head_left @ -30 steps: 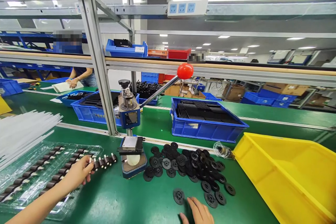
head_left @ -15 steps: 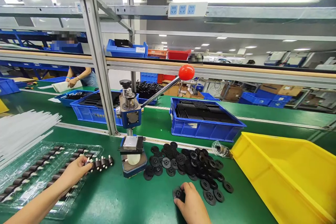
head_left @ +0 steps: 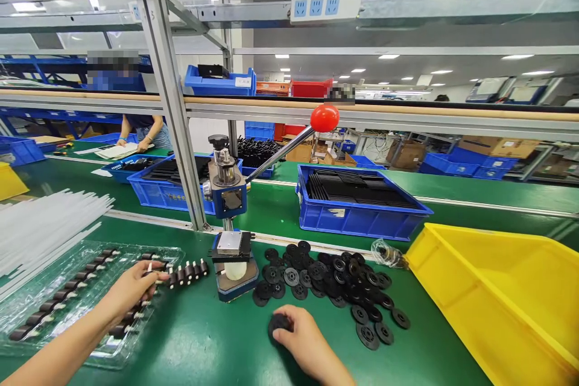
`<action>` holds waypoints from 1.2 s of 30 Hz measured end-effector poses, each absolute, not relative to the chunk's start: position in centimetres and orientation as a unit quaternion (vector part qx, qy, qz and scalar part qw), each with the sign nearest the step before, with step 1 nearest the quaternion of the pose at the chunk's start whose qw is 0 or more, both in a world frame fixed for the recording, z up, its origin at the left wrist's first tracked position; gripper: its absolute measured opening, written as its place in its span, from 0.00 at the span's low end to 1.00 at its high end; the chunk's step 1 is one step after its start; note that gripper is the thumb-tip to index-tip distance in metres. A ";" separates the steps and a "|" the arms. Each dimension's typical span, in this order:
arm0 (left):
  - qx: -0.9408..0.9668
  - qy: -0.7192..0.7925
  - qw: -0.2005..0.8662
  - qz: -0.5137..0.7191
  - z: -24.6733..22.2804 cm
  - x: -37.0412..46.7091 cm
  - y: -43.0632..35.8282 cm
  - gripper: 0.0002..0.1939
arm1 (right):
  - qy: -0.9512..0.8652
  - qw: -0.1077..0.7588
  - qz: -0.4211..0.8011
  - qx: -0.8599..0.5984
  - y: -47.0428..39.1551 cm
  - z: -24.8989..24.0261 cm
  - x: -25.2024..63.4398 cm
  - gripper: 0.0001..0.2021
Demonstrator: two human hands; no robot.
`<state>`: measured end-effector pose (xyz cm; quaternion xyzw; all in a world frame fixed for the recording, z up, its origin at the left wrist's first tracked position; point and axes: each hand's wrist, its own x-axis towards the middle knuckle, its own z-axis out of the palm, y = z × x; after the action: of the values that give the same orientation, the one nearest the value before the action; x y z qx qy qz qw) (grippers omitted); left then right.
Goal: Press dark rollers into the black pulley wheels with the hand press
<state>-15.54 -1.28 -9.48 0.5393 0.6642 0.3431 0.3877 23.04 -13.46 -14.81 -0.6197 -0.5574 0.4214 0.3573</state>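
My left hand [head_left: 134, 288] is closed in a pinch above the clear plastic tray [head_left: 85, 313], on what looks like a small dark cylinder with a white pin; the fingers partly hide it. Rows of dark cylinders with white pins [head_left: 67, 284] lie in the tray. Just right of the fingers, several more cylinders [head_left: 189, 273] stand side by side at the tray's edge. My right hand [head_left: 301, 338] grips a black disc [head_left: 278, 327] by its edge, low over the green bench. A loose pile of black discs [head_left: 316, 271] lies behind it.
A hand press [head_left: 228, 199] with a red-knobbed lever [head_left: 324, 118] stands between my hands. Blue bins of black parts [head_left: 362, 220] sit behind. On the right is a yellow bin [head_left: 493, 289]; on the left, white strips [head_left: 49, 223]. Across the bench a person [head_left: 142, 129] handles papers.
My right hand has moved left with the black disc, away from the pile toward the press. My left hand has shifted only slightly, and the view has moved a little.
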 end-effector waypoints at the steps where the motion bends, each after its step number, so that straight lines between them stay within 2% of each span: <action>1: 0.547 0.651 0.401 0.341 -8.9 -15.2 -1.8 0.28 | -0.553 0.369 0.438 -0.605 -13.2 -14.9 22.5 0.07; 2: 0.558 0.633 0.423 0.330 -8.5 -14.7 -2.5 0.28 | -0.545 0.382 0.453 -0.593 -12.9 -15.1 22.0 0.06; 4: 0.586 0.595 0.473 0.282 -8.3 -13.0 -4.3 0.27 | -0.518 0.411 0.475 -0.581 -12.6 -15.6 20.7 0.11; 8: 0.621 0.474 0.598 0.180 -10.6 -7.2 -7.9 0.21 | -0.481 0.467 0.469 -0.575 -13.0 -17.3 18.5 0.21; 15: 0.592 0.370 0.689 0.193 -16.2 2.5 -8.7 0.19 | -0.492 0.518 0.411 -0.567 -13.8 -17.6 18.9 0.22; 23: 0.606 0.349 0.676 0.232 -16.3 2.1 -9.4 0.17 | -0.536 0.517 0.378 -0.550 -14.2 -16.4 18.7 0.18; 36: 0.590 0.341 0.690 0.245 -15.5 0.9 -9.0 0.17 | -0.610 0.478 0.346 -0.529 -14.0 -17.3 18.9 0.18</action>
<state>0.89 -9.00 -15.50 0.5899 0.3407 0.2447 0.6900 18.92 -14.03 -17.31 -0.5286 -0.6105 0.3460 0.4778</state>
